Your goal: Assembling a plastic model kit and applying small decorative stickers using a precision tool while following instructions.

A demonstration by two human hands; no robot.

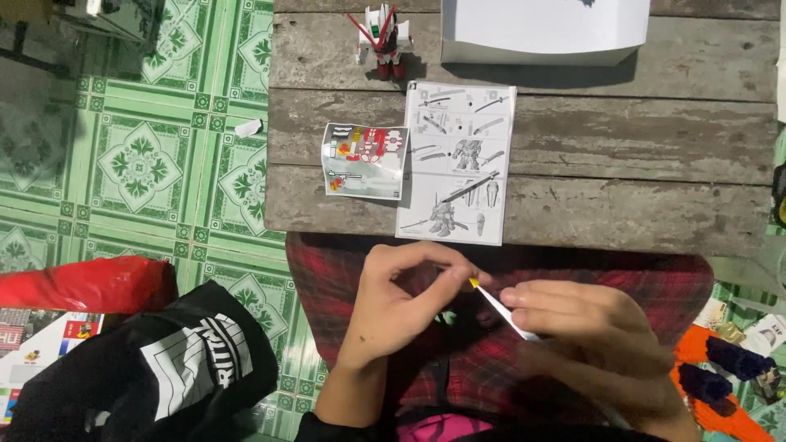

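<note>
Over the plaid lap, both hands' fingers pinching a white yellow-tipped strip (pixel 501 311), instruction sheet (pixel 458 164) and sticker sheet (pixel 365 160) beyond.

The right half of the wooden surface (pixel 655 155) lies bare, from the instruction sheet (pixel 458 164) across to the far edge, so a hand can pass freely there. On the left half, the sticker sheet (pixel 365 160) touches the instruction sheet, and the small robot model (pixel 381 41) stands upright behind them, leaving only narrow gaps. The white box (pixel 540 33) blocks the back middle. Both hands sit low over the lap, below the near edge.
</note>
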